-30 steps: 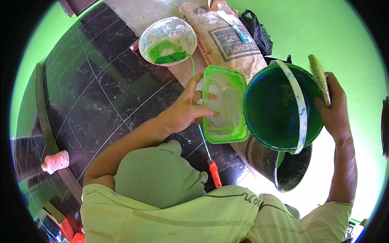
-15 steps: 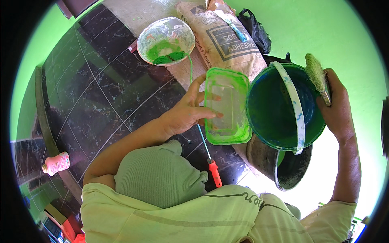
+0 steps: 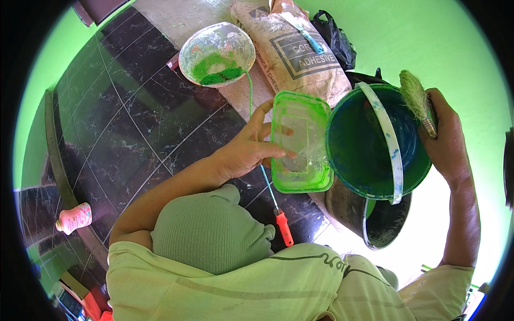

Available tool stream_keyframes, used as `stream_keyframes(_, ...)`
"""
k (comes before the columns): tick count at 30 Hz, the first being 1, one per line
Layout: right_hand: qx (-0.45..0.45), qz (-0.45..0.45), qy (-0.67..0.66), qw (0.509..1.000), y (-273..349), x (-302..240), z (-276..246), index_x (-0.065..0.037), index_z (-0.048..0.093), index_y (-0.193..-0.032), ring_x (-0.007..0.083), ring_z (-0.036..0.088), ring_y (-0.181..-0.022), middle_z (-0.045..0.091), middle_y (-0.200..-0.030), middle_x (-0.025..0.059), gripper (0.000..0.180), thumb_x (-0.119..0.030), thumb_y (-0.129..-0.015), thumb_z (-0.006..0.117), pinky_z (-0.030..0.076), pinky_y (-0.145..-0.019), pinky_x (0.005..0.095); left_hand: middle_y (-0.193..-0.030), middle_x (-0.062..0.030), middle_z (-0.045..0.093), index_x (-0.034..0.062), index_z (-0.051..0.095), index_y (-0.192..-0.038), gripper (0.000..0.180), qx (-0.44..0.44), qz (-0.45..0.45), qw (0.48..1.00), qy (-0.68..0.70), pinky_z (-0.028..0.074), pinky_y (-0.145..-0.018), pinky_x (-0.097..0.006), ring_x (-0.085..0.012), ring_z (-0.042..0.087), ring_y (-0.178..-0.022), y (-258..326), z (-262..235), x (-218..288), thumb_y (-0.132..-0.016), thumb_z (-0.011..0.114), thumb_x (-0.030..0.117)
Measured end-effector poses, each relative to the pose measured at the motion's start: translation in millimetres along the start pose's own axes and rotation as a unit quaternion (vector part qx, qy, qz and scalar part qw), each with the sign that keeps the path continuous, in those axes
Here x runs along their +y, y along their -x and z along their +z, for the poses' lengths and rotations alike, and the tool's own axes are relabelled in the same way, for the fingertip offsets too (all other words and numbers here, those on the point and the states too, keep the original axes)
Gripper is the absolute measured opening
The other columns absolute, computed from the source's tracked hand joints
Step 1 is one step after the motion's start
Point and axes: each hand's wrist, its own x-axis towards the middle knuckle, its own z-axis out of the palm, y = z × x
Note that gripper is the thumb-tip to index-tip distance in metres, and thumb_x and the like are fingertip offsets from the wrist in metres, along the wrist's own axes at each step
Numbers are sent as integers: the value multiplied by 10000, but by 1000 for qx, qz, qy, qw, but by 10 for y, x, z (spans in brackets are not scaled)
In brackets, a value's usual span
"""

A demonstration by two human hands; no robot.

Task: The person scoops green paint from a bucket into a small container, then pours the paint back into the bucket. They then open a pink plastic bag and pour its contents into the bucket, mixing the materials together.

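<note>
Fingers of your left hand (image 3: 243, 152) clamp the green tray (image 3: 300, 142); your right hand (image 3: 444, 139) grips the brush (image 3: 417, 101) against the tilted green bucket (image 3: 375, 144) rim. Bucket lip sits just above the tray; tilt further and paint could spill onto the dark floor (image 3: 134, 123)

Tilted green bucket (image 3: 369, 144) touches a paint-smeared clear tub (image 3: 300, 144); brush (image 3: 417, 101) upright.

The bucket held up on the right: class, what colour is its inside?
Dark green inside the bucket, with a white handle strap across it; the head view shows it.
</note>
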Motion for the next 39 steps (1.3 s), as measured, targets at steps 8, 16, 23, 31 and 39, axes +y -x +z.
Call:
stream_keyframes(8, 3, -3, 23, 1000, 0, -16, 10, 8, 549, -1162, 302, 669, -905, 672, -971, 199, 320, 96, -867, 636, 518, -853, 389, -1483, -230, 450, 208, 8, -1627, 1026, -6, 9, 1000, 5, 544, -1035, -483, -375, 625, -1251, 15, 10, -13, -847, 600, -101)
stream_keyframes(16, 5, -21, 40, 999, -6, 9, 9, 4, 556, -1181, 322, 689, -918, 688, -987, 197, 341, 81, -867, 666, 523, -833, 402, -1497, -237, 453, 194, -5, -1633, 1052, -18, 6, 1000, 12, 565, -1011, -485, -371, 619, -1263, -6, -18, -40, -828, 605, -100)
stream_keyframes(23, 10, -25, 54, 998, -8, 26, 19, 0, 558, -1178, 330, 698, -936, 693, -999, 198, 356, 84, -856, 683, 529, -830, 413, -1469, -232, 460, 206, -14, -1637, 1076, -26, 4, 1000, 8, 596, -958, -524, -380, 622, -1251, -26, -56, -96, -813, 603, -109)
stream_keyframes(31, 3, -21, 54, 998, -12, 35, 6, 0, 558, -1182, 345, 702, -948, 698, -1007, 199, 365, 83, -852, 689, 532, -834, 421, -1441, -219, 475, 178, 37, -1623, 1034, -42, 8, 999, 25, 617, -916, -530, -367, 643, -1218, -33, -13, -88, -810, 618, -91)
stream_keyframes(39, 13, -34, 60, 998, -4, 2, 24, 1, 555, -1178, 364, 708, -945, 698, -996, 211, 362, 80, -851, 689, 535, -821, 437, -1432, -201, 482, 175, 40, -1623, 1036, -42, 2, 999, 34, 619, -908, -535, -362, 645, -1208, -28, -33, -109, -812, 630, -82)
